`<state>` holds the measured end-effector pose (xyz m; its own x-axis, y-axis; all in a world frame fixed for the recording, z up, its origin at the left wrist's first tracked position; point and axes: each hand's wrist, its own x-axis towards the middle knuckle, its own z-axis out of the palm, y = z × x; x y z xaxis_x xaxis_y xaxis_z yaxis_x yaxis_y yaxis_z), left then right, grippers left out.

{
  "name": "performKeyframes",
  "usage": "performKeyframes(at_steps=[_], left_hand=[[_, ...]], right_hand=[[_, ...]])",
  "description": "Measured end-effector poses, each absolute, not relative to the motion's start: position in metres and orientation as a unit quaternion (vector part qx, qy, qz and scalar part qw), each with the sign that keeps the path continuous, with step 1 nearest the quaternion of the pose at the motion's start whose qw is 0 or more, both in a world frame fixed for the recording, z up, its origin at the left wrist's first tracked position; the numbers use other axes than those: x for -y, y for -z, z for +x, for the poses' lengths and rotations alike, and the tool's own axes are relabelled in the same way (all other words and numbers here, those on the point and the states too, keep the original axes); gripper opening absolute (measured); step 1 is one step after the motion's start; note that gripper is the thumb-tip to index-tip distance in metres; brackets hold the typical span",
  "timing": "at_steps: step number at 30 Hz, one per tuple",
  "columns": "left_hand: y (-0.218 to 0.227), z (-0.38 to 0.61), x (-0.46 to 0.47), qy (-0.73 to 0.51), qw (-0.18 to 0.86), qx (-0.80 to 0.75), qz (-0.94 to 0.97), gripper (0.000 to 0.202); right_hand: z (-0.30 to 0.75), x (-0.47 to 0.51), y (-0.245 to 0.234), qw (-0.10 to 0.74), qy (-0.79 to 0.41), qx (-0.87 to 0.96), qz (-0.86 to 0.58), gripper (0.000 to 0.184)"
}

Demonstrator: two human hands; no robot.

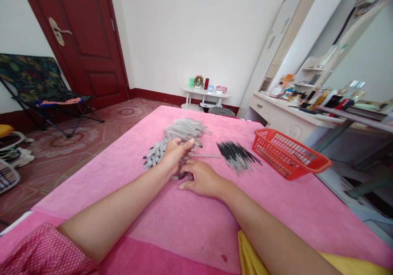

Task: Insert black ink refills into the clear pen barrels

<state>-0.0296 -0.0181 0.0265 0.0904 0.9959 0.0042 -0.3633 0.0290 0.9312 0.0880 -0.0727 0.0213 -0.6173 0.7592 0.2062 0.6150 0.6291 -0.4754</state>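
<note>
My left hand [175, 155] is over a pile on the pink cloth, thumb stretched along the top and fingers curled under; what it grips is hidden. Beside it my right hand [202, 178] has its fingers curled, close to small dark pieces [181, 176]; I cannot make out what it holds. Just beyond is a heap of pale grey slender tubes [187, 126]. Short grey cap-like pieces [153, 156] with some dark ends lie left of my left hand. One pale thin stick [208, 155] points right from my hands. Farther right lies a bundle of thin black-and-grey sticks [236, 156].
A red plastic basket [285, 154] stands on the table's right side. The pink cloth [172, 226] covers the table, with yellow fabric [250, 254] at the near edge. A cluttered dresser [288, 115] is right, a folding chair [46, 86] left.
</note>
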Motion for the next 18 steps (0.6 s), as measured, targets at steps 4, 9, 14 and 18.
performKeyframes(at_steps=[4,9,14,18], left_hand=[[-0.0273,-0.0292,0.0188,-0.554,0.609,-0.384,0.419,0.034],[-0.0297,-0.0281,0.0219,-0.539,0.614,-0.403,0.413,0.032],[-0.0245,-0.0276,0.0205,-0.536,0.614,-0.403,0.417,0.03],[-0.0244,-0.0269,0.0216,-0.529,0.616,-0.411,0.416,0.031]], right_hand=[[0.088,0.0719,-0.0199,0.196,-0.174,0.881,-0.395,0.023],[0.0884,0.0706,-0.0174,0.2,-0.16,0.885,-0.39,0.021],[0.0889,0.0695,-0.0149,0.204,-0.161,0.887,-0.383,0.017],[0.0887,0.069,-0.0135,0.208,-0.159,0.887,-0.38,0.014]])
